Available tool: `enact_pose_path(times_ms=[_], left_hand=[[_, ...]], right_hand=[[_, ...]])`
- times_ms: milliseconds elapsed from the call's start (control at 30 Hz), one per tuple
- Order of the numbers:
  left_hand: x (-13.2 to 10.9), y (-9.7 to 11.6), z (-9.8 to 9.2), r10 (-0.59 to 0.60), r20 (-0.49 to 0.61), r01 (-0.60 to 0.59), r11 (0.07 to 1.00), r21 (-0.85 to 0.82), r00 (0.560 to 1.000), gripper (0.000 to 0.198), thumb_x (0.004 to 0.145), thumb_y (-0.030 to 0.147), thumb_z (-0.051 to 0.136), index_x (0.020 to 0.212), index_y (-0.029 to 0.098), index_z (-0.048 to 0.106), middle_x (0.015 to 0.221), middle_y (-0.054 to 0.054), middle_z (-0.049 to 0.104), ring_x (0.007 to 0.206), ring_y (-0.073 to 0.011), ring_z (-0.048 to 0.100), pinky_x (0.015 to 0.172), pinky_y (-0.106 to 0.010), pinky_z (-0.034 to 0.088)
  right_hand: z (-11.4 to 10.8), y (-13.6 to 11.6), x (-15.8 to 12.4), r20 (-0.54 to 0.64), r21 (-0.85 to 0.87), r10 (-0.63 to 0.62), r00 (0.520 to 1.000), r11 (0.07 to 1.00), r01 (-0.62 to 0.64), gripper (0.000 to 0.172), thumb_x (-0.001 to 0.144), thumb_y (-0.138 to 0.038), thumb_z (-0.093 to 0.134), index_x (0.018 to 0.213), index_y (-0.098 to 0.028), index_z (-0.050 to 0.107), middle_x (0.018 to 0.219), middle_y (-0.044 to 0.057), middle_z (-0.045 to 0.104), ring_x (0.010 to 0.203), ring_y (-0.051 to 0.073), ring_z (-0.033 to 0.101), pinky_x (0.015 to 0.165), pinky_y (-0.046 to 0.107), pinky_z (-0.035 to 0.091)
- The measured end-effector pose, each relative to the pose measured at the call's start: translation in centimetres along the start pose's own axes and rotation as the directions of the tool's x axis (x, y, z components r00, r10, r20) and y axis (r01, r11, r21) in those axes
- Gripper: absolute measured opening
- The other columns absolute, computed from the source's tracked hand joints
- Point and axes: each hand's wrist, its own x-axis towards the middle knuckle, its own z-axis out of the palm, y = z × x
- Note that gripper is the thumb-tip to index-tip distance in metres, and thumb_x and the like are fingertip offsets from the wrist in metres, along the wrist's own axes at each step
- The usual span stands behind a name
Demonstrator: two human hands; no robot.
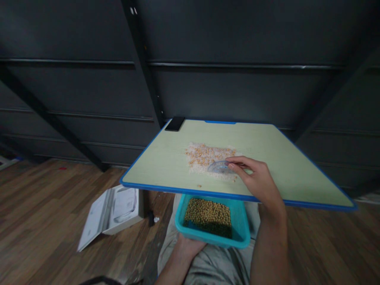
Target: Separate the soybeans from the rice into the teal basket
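White grains mixed with yellow-orange kernels (204, 154) lie spread on the pale green tabletop (261, 146). My right hand (252, 170) pinches the edge of a clear, round plastic piece (219, 167), which rests over the near right part of the spread. Below the table's front edge, a turquoise basin (242, 221) holds many round yellowish beans (208, 211) with a dark green patch at the near side. My left hand (190, 245) is under the basin's near left edge, its fingers hidden beneath it.
A black phone (175, 124) lies at the table's back left corner. An open white box (124, 206) sits on the wooden floor (44, 206) at the left, with a small black object (151, 218) beside it. Dark panels (237, 91) rise behind the table.
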Motion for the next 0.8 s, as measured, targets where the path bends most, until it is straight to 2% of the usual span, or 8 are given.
enact_pose_path(times_ms=[200, 333, 467, 700, 800], left_hand=[[-0.2, 0.1, 1.2, -0.007, -0.073, 0.009, 1.000, 0.019, 0.997, 0.045, 0.093, 0.048, 0.040, 0.097, 0.026, 0.079, 0.106, 0.001, 0.083, 0.121, -0.0285, 0.067, 0.118, -0.043, 0.040], [-0.4, 0.1, 1.7, -0.007, -0.088, 0.010, 0.999, 0.030, 0.996, 0.046, 0.094, 0.047, 0.039, 0.094, 0.026, 0.080, 0.103, 0.000, 0.084, 0.113, -0.0276, 0.071, 0.117, -0.042, 0.041], [-0.4, 0.0, 1.2, 0.014, -0.110, -0.013, 1.000, 0.009, 0.994, 0.058, 0.098, 0.041, 0.026, 0.088, 0.025, 0.081, 0.096, 0.000, 0.085, 0.096, -0.0231, 0.076, 0.115, -0.039, 0.043], [-0.4, -0.1, 2.2, 0.014, -0.092, -0.010, 0.999, 0.035, 0.996, 0.047, 0.095, 0.042, 0.038, 0.088, 0.024, 0.081, 0.093, 0.001, 0.085, 0.091, -0.0211, 0.078, 0.117, -0.036, 0.040], [-0.4, 0.1, 1.7, 0.023, -0.092, -0.014, 0.995, 0.095, 0.996, 0.047, 0.096, 0.044, 0.037, 0.087, 0.028, 0.080, 0.093, 0.004, 0.085, 0.091, -0.0215, 0.077, 0.118, -0.036, 0.038]], right_hand=[[0.1, 0.1, 0.2, -0.082, -0.044, -0.048, 0.995, 0.998, 0.045, 0.017, 0.092, -0.023, 0.063, 0.102, -0.025, 0.077, 0.103, 0.003, 0.078, 0.097, 0.022, 0.072, 0.089, 0.040, 0.054], [0.1, 0.6, 0.2, -0.123, -0.028, -0.033, 0.992, 0.999, 0.029, 0.016, 0.092, -0.025, 0.064, 0.102, -0.025, 0.076, 0.104, 0.003, 0.078, 0.097, 0.022, 0.072, 0.089, 0.040, 0.054], [0.2, 0.8, 0.3, -0.083, 0.009, 0.014, 0.996, 1.000, -0.013, 0.018, 0.091, -0.026, 0.064, 0.104, -0.025, 0.076, 0.104, 0.004, 0.078, 0.094, 0.022, 0.072, 0.084, 0.039, 0.057], [0.2, 0.7, 0.3, -0.032, 0.005, 0.033, 0.999, 0.999, -0.033, 0.020, 0.092, -0.026, 0.062, 0.106, -0.025, 0.077, 0.106, 0.004, 0.078, 0.094, 0.022, 0.072, 0.086, 0.041, 0.057], [0.3, 0.6, 0.3, -0.024, 0.007, 0.026, 0.999, 1.000, -0.026, 0.021, 0.092, -0.026, 0.062, 0.107, -0.025, 0.077, 0.108, 0.004, 0.078, 0.097, 0.023, 0.072, 0.088, 0.041, 0.056]])
